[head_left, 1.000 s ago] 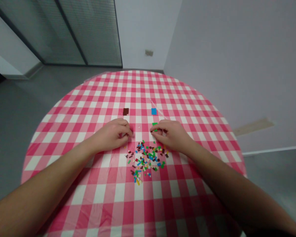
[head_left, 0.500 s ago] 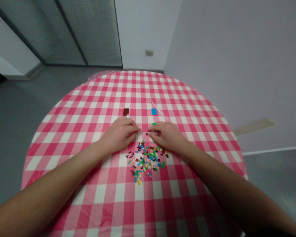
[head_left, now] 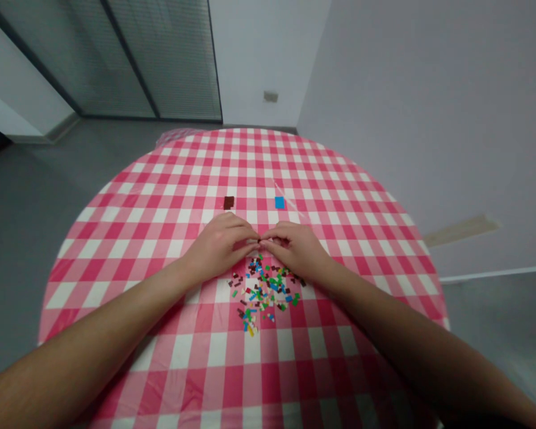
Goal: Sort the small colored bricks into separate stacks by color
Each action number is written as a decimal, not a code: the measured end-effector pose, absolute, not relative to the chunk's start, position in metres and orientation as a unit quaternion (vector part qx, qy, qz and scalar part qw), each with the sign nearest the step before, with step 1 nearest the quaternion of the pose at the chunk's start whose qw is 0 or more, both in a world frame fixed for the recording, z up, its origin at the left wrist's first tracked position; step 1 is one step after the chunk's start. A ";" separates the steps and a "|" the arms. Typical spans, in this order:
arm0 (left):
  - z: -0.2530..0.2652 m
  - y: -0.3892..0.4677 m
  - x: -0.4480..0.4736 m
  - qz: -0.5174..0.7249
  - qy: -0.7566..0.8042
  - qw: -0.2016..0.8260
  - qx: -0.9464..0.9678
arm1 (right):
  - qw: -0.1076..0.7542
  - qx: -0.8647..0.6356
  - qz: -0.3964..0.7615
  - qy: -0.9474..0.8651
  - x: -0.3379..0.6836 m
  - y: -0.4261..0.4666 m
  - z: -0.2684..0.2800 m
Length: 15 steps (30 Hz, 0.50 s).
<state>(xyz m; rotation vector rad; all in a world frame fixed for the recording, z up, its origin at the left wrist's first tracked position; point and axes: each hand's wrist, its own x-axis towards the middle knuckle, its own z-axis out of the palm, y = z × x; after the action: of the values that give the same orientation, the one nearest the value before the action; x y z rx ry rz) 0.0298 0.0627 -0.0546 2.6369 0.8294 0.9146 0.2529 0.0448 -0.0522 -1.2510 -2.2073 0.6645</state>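
My left hand (head_left: 220,245) and my right hand (head_left: 295,247) meet fingertip to fingertip above the middle of the table. Pinched between the fingertips is a small dark brown toy brick (head_left: 259,241), mostly covered. The right thumb and forefinger are closed on it. The left fingers are pinched too, right against it; whatever else they hold is too small to make out. Just below the hands lies a loose pile of tiny toy bricks (head_left: 268,289) in green, blue, brown, white, yellow and red.
Beyond the hands a dark brown square piece (head_left: 228,203) lies at the left and a blue square piece (head_left: 279,203) at the right. A red-and-white checked cloth (head_left: 205,357) covers the round table. Walls and a glass partition (head_left: 170,59) stand behind it.
My hands have come together from a small gap, the right moving left with the dark brown brick. A green piece seen behind the right hand is now hidden.
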 end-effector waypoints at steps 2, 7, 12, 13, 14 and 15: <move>-0.054 0.062 0.029 0.318 0.270 0.107 0.902 | 0.281 -0.459 0.279 -0.795 0.252 0.045 -0.052; -0.055 0.063 0.028 0.322 0.251 0.089 0.909 | 0.294 -0.474 0.335 -0.759 0.252 0.044 -0.048; -0.052 0.062 0.030 0.316 0.253 0.087 0.910 | 0.293 -0.457 0.346 -0.765 0.252 0.044 -0.048; -0.051 0.062 0.029 0.314 0.259 0.091 0.909 | 0.294 -0.453 0.344 -0.768 0.252 0.044 -0.048; -0.049 0.063 0.028 0.314 0.270 0.096 0.905 | 0.297 -0.453 0.338 -0.770 0.252 0.043 -0.048; -0.048 0.065 0.026 0.317 0.288 0.098 0.898 | 0.303 -0.456 0.331 -0.769 0.253 0.043 -0.047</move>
<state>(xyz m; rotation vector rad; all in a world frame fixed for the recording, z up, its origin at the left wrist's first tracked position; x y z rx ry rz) 0.0257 0.0649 -0.0477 2.6577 0.8523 0.9389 0.2530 0.0432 -0.0473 -1.2086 -2.0378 0.8767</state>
